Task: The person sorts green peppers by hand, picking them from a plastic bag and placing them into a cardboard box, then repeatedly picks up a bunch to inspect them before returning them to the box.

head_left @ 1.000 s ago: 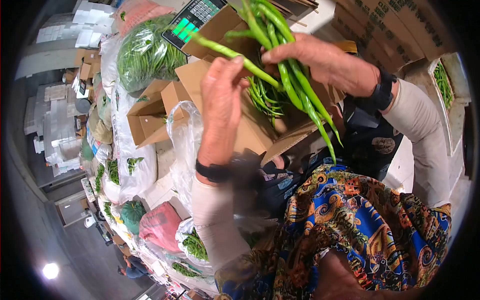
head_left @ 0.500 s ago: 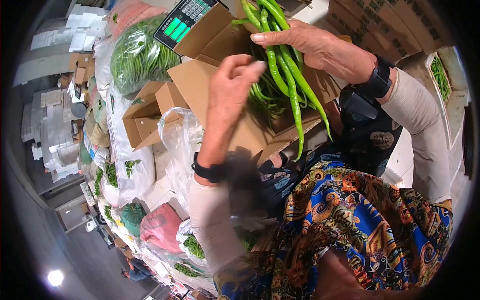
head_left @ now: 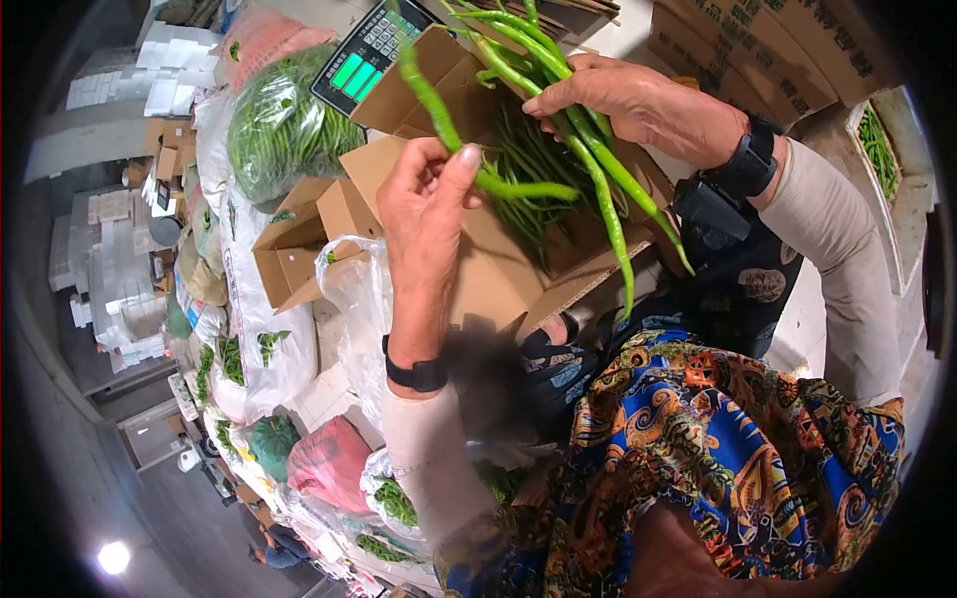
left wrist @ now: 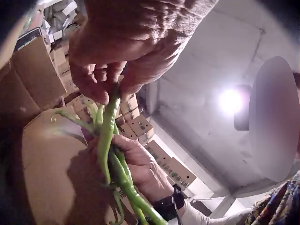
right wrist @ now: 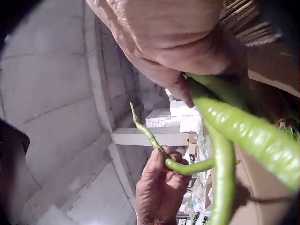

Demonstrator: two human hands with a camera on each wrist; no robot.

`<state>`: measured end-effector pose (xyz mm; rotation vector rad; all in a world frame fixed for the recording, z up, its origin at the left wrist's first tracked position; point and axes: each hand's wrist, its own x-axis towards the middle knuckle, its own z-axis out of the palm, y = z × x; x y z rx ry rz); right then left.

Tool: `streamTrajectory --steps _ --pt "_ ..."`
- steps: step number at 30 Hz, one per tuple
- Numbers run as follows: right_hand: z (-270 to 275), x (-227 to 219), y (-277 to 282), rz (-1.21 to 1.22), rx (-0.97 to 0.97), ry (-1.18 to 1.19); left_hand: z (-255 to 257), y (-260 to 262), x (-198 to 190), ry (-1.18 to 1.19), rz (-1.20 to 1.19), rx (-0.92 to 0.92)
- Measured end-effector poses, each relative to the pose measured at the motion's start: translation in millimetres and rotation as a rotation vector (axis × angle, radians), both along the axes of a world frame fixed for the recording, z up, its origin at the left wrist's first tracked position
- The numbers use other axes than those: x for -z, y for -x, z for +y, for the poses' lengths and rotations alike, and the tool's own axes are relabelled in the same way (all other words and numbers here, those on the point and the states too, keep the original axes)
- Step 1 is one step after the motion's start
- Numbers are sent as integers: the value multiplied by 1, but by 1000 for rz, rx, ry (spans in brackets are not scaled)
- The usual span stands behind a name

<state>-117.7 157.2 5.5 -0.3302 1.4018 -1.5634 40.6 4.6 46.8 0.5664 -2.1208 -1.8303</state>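
Observation:
Between thumb and fingers my left hand (head_left: 427,224) pinches one long, bent green chili pepper (head_left: 431,100), blurred at its upper end. That curved pepper (right wrist: 176,166) also shows in the right wrist view. To the right, my right hand (head_left: 653,110) grips a bunch of long green peppers (head_left: 610,159), with their tips hanging down past the fingers. Both hands are over an open cardboard box (head_left: 493,274) that holds more green peppers (head_left: 528,214). From the left wrist camera, the bunch (left wrist: 124,180) in my right hand (left wrist: 145,171) appears below my left hand (left wrist: 126,51).
Behind the box stands a scale display (head_left: 364,60) with green screens. At the left are a smaller open box (head_left: 289,264), a clear plastic bag (head_left: 354,299) and a large bag of peppers (head_left: 284,125). A white crate (head_left: 857,189) holds peppers at the far right.
A second ago my left hand held a straighter pepper at the bunch. Half a second ago that hand showed no pepper; now it pinches a bent one. My right hand keeps its bunch.

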Motion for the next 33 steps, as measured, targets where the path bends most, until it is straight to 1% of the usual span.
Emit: streamTrajectory --steps 1,3,4,5,7,8,9,11,12,13,15,16,17,19,20,21,23,24,25,28,29,31,32,33 --pt "-1 -1 1 2 3 2 -3 1 -2 2 2 3" --pt "-5 0 1 -91 37 102 -15 -2 -7 118 -52 8" --pt "-6 -2 2 -88 33 106 -22 -2 -2 28 -75 -7" --pt "-1 -7 5 -77 27 68 -31 -3 5 26 -77 -11" --pt "4 -14 6 -101 -14 90 -48 -6 23 35 -243 33" --pt "3 -12 5 -101 -17 88 -52 -6 30 112 -326 38" --pt "2 -10 3 -101 5 106 -53 -7 37 110 -326 37" --pt "0 -6 0 -100 29 123 -53 -8 50 599 -279 -52" --pt "-2 -5 -2 -103 37 160 -56 -7 57 701 -233 -59" --pt "-3 -6 -4 -107 45 197 -45 -3 46 700 -232 -58" --pt "-5 -7 -7 -128 27 208 -11 4 20 169 -155 48" --pt "-7 -4 -9 -115 49 213 4 6 10 58 -191 86" --pt "-10 -2 -12 -101 70 220 11 7 12 55 -193 83" --pt "-11 -3 -19 -111 82 200 21 10 15 -7 -203 261" --pt "-11 -2 -21 -94 75 213 22 11 18 -1 -169 284" --pt "-12 -1 -21 -74 70 226 22 12 21 1 -163 287" --pt "-11 -2 -22 -72 84 232 22 13 25 -100 -131 274" --pt "-10 -4 -23 -95 90 245 21 11 26 -161 -109 267" --pt "-10 -5 -23 -120 94 257 19 11 25 -160 -109 267" --pt "-9 -7 -14 -94 102 229 10 8 18 -294 -201 220" --pt "-9 -3 -10 -96 104 230 9 7 16 -293 -204 221" --pt "-10 5 -6 -39 57 248 6 5 13 -185 -266 224" --pt "-11 9 -7 -66 103 222 7 6 14 -184 -265 222" --pt "-12 5 -12 -66 101 222 10 7 16 -208 -268 244"
